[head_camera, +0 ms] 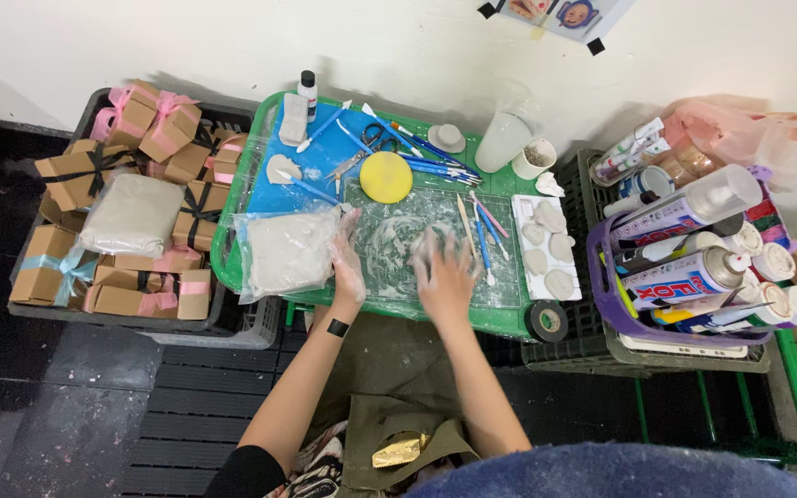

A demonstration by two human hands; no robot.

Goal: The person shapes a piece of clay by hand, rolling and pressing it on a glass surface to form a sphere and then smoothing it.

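Note:
My left hand (348, 267) rests at the left edge of a clear, clay-smeared work mat (398, 242), its fingers touching a plastic bag of grey clay (286, 251). My right hand (445, 272) lies flat and blurred on the mat, fingers spread, dusted with clay and holding nothing. Both sit on a green tray table (500, 318). A yellow round sponge (386, 176) lies just beyond the mat.
Blue modelling tools and scissors (375, 138) lie on a blue sheet behind. A white tray of clay shapes (548, 244) and a tape roll (546, 320) sit right. Crates of ribboned gift boxes (122, 175) stand left, a basket of spray cans (684, 267) right.

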